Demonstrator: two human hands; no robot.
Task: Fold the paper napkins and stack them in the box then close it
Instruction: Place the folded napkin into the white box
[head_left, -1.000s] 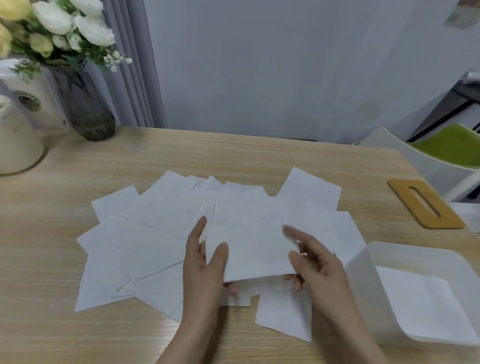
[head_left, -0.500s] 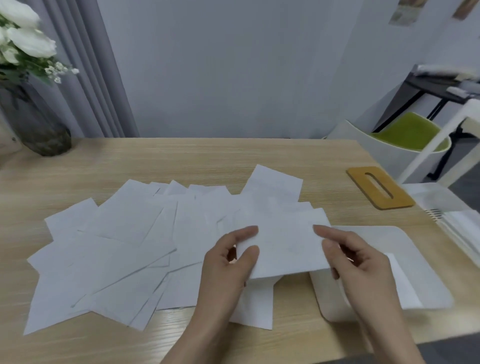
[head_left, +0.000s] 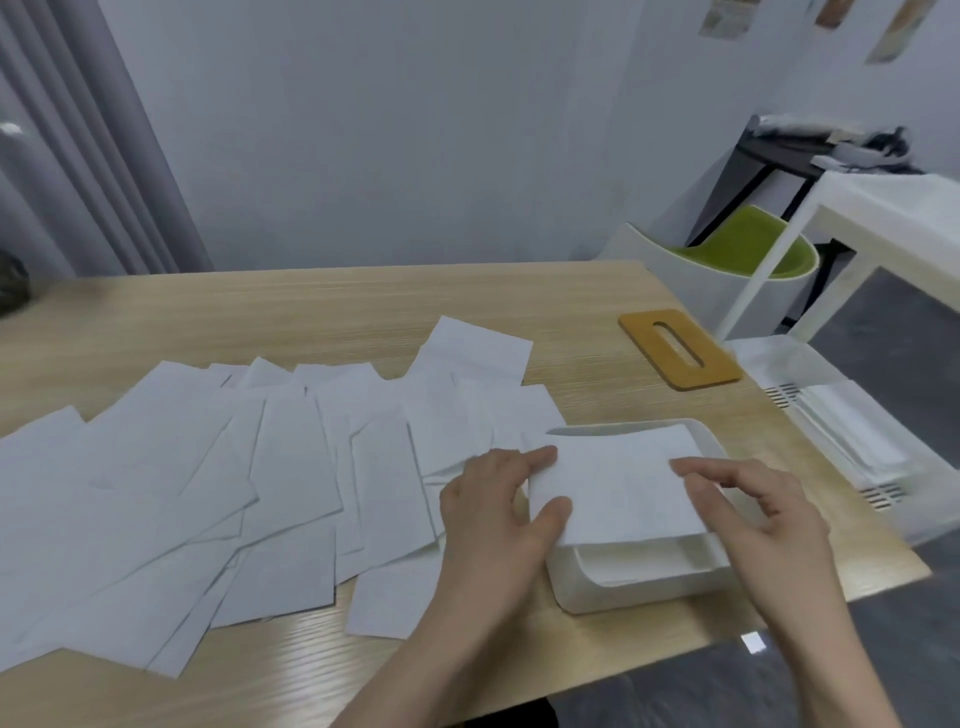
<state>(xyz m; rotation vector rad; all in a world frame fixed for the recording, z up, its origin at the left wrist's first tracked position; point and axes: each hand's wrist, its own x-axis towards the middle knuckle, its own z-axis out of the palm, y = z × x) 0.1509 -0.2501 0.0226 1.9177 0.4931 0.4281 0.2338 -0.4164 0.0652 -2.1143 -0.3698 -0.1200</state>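
A folded white napkin (head_left: 618, 488) is held over the open white box (head_left: 639, 592) near the table's front right edge. My left hand (head_left: 498, 514) pinches its left edge between thumb and fingers. My right hand (head_left: 748, 504) holds its right edge, fingers on top. Inside the box another folded napkin (head_left: 639, 566) shows under the held one. Several unfolded napkins (head_left: 218, 478) lie spread and overlapping across the table's middle and left. The box's wooden lid (head_left: 678, 347) with a slot lies flat at the far right of the table.
The wooden table (head_left: 311, 306) ends just right of the box. Off its right edge stand a white tray with more white sheets (head_left: 841, 431), a green and white chair (head_left: 743, 254) and a white side table (head_left: 883, 208). A dark vase (head_left: 11, 283) stands far left.
Both hands have carried the folded napkin rightwards from above the spread napkins to over the box. My view has swung right, so the flowers have left the frame.
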